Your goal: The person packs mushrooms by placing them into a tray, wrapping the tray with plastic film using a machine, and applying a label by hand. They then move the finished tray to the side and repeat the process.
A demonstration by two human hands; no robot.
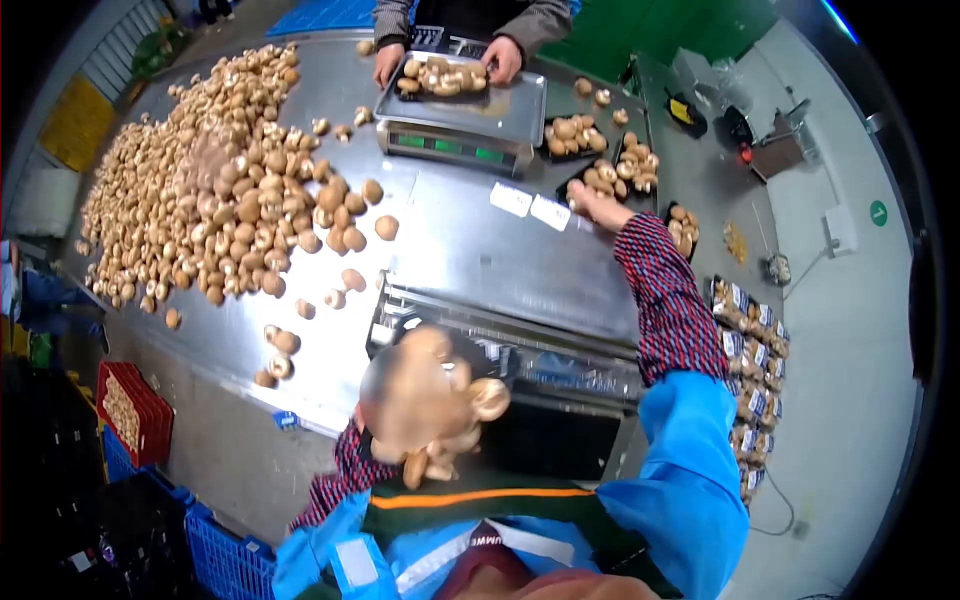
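My left hand (364,418) supports a dark tray (382,372) heaped with brown-capped mushrooms (425,395), close in front of my chest. The load is smeared by motion and covers most of that hand. My right hand (602,208) reaches far forward, its closed fingers at the near edge of a black tray of mushrooms (600,178); what they pinch is hidden. Beside it lie two white labels (530,205) on the metal surface. More filled trays, such as this mushroom tray (575,136) and another mushroom tray (683,230), stand around my right hand.
A large pile of loose mushrooms (200,190) covers the left of the metal table (330,385). Across from me, a person's hands (503,60) touch a tray on a weighing scale (455,135). Packed mushroom trays (750,370) are stacked at right; a red crate (148,410) stands lower left.
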